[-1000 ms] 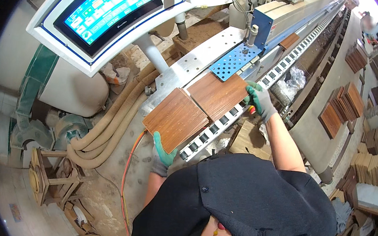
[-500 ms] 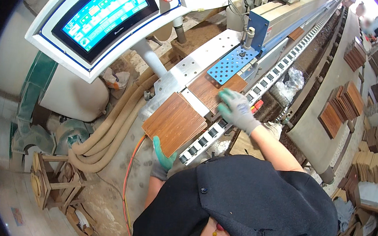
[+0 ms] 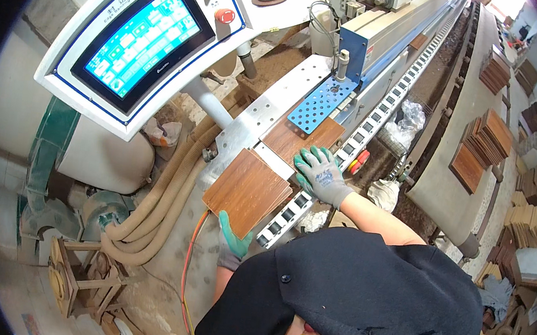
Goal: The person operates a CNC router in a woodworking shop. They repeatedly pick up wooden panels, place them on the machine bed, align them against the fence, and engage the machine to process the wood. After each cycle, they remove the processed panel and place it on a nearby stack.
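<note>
A small stack of brown wood-grain boards (image 3: 244, 186) lies slightly fanned at the near end of the machine's metal table. My left hand (image 3: 232, 237), in a grey and green glove, grips the stack's near corner; its thumb shows along the edge and its other fingers are hidden. Farther along, another brown board (image 3: 288, 139) rests flat, partly beneath a blue perforated plate (image 3: 318, 107). My right hand (image 3: 322, 175), gloved alike, lies on this board's right near edge with its fingers stretched out and spread. Beside it runs the white and black chain conveyor (image 3: 359, 138).
A control panel with a lit screen (image 3: 143, 44) overhangs the left side. Thick beige hoses (image 3: 143, 219) and an orange hose (image 3: 190, 258) run below. At right, several board stacks (image 3: 483, 145) sit on a grey belt (image 3: 435, 186). A red and yellow object (image 3: 358, 161) lies beside the chain.
My right hand has shifted slightly nearer along the board's edge, its fingers more spread. My left hand stays at the stack's corner. The whole view has shifted a little.
</note>
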The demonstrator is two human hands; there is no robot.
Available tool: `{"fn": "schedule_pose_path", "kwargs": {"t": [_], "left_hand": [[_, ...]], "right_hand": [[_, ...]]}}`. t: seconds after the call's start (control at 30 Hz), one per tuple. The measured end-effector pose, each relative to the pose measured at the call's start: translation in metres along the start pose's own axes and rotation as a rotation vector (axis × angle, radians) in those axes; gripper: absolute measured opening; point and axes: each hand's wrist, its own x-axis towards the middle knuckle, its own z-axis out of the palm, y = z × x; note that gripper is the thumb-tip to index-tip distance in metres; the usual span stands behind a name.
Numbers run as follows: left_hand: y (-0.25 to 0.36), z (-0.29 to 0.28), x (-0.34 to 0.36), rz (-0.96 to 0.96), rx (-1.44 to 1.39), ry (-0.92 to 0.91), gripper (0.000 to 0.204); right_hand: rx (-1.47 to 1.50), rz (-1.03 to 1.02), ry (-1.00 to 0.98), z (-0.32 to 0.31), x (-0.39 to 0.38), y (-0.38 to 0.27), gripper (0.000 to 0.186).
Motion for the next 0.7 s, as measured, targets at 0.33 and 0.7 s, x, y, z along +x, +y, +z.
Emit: {"fn": "schedule_pose_path", "kwargs": {"t": [0.33,0.7], "left_hand": [[-0.008,0.014,-0.005,0.041,-0.008,0.144,0.067],[-0.045,0.022,-0.007,0.269,0.144,0.213,0.099]], "right_hand": [[0.007,-0.017,0.032,0.0,-0.001,0.0,0.042],[0.04,-0.041,0.079,-0.001,-0.001,0.002,0.039]]}}
